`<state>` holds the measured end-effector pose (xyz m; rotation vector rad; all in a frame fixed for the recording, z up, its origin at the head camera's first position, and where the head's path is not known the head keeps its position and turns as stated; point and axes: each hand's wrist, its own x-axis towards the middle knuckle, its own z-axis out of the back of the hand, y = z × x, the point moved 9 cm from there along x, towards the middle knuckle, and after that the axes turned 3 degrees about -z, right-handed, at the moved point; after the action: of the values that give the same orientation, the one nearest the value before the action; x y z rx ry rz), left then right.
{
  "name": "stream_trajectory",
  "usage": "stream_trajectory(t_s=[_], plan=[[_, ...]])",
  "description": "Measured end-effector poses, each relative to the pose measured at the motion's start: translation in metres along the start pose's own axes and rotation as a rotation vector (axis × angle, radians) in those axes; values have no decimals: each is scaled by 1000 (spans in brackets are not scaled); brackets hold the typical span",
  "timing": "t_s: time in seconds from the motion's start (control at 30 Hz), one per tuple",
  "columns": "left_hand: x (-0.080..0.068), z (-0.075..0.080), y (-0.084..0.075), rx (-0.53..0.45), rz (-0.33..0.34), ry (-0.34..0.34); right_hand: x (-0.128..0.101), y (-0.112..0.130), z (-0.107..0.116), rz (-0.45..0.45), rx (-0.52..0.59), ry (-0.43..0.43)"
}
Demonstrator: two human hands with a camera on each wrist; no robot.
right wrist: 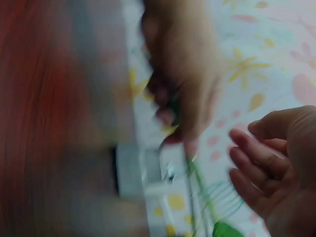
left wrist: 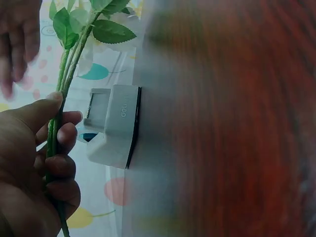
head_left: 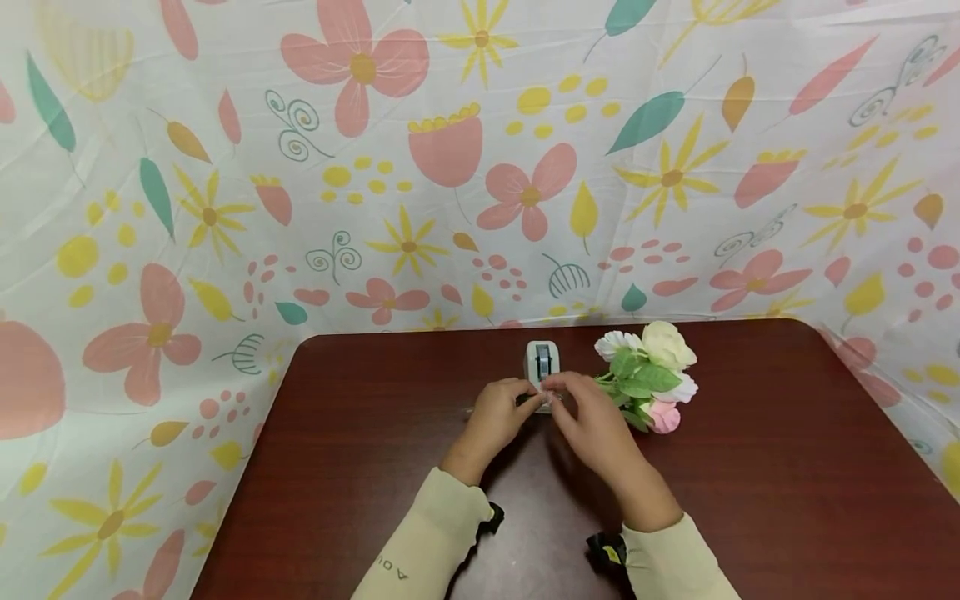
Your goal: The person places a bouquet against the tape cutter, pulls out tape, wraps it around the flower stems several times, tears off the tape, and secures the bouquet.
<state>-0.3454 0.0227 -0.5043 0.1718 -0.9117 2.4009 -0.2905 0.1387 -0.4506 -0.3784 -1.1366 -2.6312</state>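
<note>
Head view: I see both hands meeting over the dark red-brown surface [head_left: 750, 500], directly in front of a small white tape dispenser [head_left: 542, 363].

Left hand [head_left: 501, 412]: its fingers and thumb are curled round the green stems [left wrist: 61, 98] of a bunch of artificial flowers [head_left: 651, 375]. The left wrist view shows this grip plainly, the thumb pressed along the stems and the other fingers wrapped behind them.

Right hand [head_left: 592, 421]: it lies just beside the left hand, fingertips toward the dispenser. In the right wrist view its fingers [right wrist: 252, 163] are relaxed and only slightly bent, with nothing visible between them; that view is blurred, so I cannot tell whether the fingertips touch the stems or a piece of tape.

Flowers: the heads, white, cream and pink with green leaves [left wrist: 111, 30], lie on the surface to the far right of the right hand, the stems running back toward the left hand.

Tape dispenser: it stands on the surface just beyond the fingertips of both hands, in the left wrist view near the stems but apart from them.

Surroundings: a floral-printed cloth [head_left: 225, 208] hangs behind and around the surface. Both forearms wear pale cream sleeves [head_left: 427, 542].
</note>
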Motion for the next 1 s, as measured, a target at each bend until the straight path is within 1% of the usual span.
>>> stream_trajectory(t_s=[0.07,0.13,0.23,0.3,0.37,0.47,0.57,0.77,1.0], plan=[[-1,0,-2,9,-12,1,1,4,2,109,-152,-70],[-2,0,-4,30,-28,-1,2,1,0,162,-246,-102],[-3,2,-7,63,-49,-19,4,-9,-4,162,-331,-114],[-3,3,-8,84,-57,-27,5,-14,-5,149,-364,-114],[-3,4,-9,92,-59,-30,6,-20,-6,132,-379,-109],[-4,3,-10,97,-53,-17,6,-26,-8,121,-393,-101],[-3,3,-10,88,-46,-4,6,-29,-9,126,-395,-100],[-3,4,-9,82,-36,-11,8,-30,-10,157,-383,-94],[-2,8,-9,85,-41,-37,7,-27,-9,171,-377,-92]])
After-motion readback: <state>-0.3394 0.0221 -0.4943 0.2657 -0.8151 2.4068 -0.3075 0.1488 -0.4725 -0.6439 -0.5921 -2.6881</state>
